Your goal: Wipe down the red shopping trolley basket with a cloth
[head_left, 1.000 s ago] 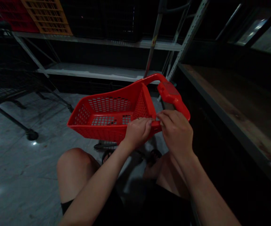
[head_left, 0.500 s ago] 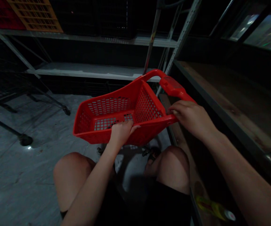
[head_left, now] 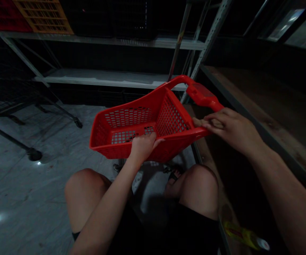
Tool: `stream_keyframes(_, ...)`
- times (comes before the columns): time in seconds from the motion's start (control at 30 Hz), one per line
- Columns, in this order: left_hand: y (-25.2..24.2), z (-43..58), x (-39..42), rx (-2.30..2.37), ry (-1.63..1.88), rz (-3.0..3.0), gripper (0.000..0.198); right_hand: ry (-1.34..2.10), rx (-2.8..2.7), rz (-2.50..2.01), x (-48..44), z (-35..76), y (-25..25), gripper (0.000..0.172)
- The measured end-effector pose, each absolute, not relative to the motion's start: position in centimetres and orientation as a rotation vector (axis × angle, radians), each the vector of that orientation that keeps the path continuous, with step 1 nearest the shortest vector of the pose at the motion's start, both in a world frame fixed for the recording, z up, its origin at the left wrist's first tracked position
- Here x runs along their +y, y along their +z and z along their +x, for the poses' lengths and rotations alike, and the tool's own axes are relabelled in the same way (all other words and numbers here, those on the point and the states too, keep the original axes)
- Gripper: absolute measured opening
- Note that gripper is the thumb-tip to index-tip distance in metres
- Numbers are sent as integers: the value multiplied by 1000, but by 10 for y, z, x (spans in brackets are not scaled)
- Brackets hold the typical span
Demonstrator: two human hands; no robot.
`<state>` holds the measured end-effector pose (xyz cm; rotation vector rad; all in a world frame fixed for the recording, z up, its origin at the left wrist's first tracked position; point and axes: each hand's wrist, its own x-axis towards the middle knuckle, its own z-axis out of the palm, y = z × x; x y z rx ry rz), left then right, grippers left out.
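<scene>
A red plastic rolling shopping basket [head_left: 127,131] with perforated walls sits in front of my knees, tilted, its long handle [head_left: 204,95] rising toward the shelving at the right. My left hand [head_left: 143,147] grips the near rim from above, with the fingers hooked into the basket. My right hand [head_left: 228,127] holds the basket's right front corner, with the fingers lying over the rim. Nothing else is in either hand. Part of the underside and wheels is hidden below the basket.
Metal shelving with white shelves [head_left: 107,78] stands ahead, and orange and red crates [head_left: 43,16] sit on top. A wooden shelf [head_left: 259,109] runs along the right. A wire cart [head_left: 9,95] stands on the polished floor at left. A yellow-labelled bottle [head_left: 244,236] lies low at right.
My hands have moved apart along the rim, with the right hand now out at the right corner. The basket has turned slightly and shifted right, and the view has swung with it.
</scene>
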<state>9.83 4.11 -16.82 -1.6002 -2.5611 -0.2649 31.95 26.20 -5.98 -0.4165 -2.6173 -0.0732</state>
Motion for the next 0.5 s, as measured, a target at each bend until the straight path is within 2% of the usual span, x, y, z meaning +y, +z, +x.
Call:
stream_keyframes(0.07,-169,99,41,-2568,-270,-1578,58,-33,-2552,-436,261,319,-64,40)
stream_keyframes(0.17,-168,100,40,-2605,-250,-1556,55,-24,-2417,-416,232,297,-90,26)
stream_keyframes(0.23,-165,100,39,-2622,-230,-1563,53,-39,-2378,-285,205,275,-112,16)
stream_keyframes(0.33,-160,99,37,-2625,-203,-1576,53,-207,-2359,-69,181,251,-133,15)
stream_keyframes(0.5,-161,96,34,-2571,-167,-1668,45,-382,-2260,-5,219,281,-124,14)
